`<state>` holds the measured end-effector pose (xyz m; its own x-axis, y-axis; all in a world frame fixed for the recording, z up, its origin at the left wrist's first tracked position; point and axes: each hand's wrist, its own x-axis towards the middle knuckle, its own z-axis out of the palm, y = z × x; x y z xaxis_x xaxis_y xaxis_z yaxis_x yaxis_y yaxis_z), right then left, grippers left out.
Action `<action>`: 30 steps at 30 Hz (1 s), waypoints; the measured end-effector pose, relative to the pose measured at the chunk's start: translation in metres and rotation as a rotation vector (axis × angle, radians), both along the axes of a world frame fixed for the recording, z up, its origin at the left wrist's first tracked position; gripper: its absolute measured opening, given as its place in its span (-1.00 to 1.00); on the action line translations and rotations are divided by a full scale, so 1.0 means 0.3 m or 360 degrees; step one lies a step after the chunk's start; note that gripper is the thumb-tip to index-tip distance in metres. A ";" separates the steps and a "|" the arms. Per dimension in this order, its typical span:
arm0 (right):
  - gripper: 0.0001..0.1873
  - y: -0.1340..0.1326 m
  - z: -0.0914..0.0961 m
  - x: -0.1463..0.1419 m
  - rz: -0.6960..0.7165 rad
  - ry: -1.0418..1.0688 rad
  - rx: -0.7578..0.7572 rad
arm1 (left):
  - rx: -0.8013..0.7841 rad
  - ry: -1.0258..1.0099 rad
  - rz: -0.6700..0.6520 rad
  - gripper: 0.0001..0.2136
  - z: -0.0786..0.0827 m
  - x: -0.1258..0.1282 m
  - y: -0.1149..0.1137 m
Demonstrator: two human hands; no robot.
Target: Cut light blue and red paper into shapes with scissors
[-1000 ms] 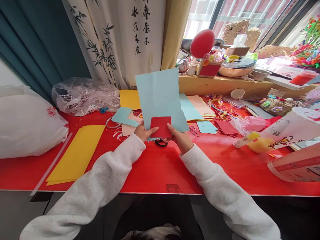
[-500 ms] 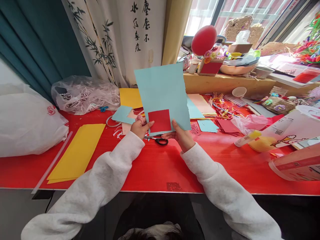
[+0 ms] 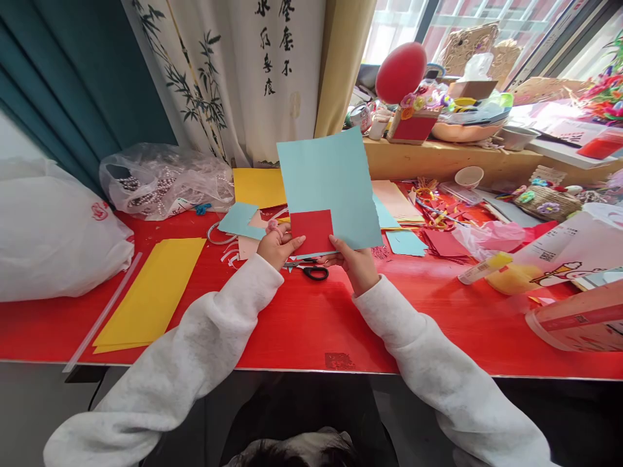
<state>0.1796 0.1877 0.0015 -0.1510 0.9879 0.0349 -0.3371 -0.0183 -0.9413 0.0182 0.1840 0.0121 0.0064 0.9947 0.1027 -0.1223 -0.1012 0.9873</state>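
Observation:
A light blue paper sheet (image 3: 333,185) is held upright above the red table (image 3: 302,324), with a small red paper square (image 3: 312,231) lying against its lower left corner. My left hand (image 3: 277,246) pinches the left edge of the red square and the blue sheet. Gripping the bottom edge of both papers from the right is my right hand (image 3: 353,263). Black-handled scissors (image 3: 309,270) lie on the table just below my hands.
Yellow paper sheets (image 3: 153,292) lie at the left, beside a white plastic bag (image 3: 53,233) and a clear bag of beads (image 3: 163,181). Paper scraps, a glue bottle (image 3: 481,268) and craft clutter crowd the right side and the windowsill.
Both hands have lifted the blue sheet and red square a little and shifted them to the right. The red square now sits at the sheet's left edge.

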 end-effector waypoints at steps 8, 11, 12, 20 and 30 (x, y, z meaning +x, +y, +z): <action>-0.62 -0.016 0.009 0.000 0.0017 -0.0109 0.0099 | 0.0019 -0.0134 -0.0172 -0.56 0.006 0.002 -0.010; -0.62 -0.016 0.015 0.004 -0.0016 -0.0114 0.0112 | 0.0022 -0.0212 -0.0225 -0.55 0.009 0.010 -0.016; -0.62 -0.016 0.017 0.005 -0.0023 -0.0118 0.0121 | 0.0028 -0.0233 -0.0227 -0.55 0.012 0.014 -0.019; -0.56 -0.015 0.009 0.001 0.0007 -0.0165 0.0057 | 0.0046 -0.0193 -0.0179 -0.53 0.015 0.014 -0.018; -0.68 -0.018 0.015 0.006 0.0083 -0.0157 0.0081 | -0.0008 -0.0180 -0.0157 -0.59 0.026 0.010 -0.026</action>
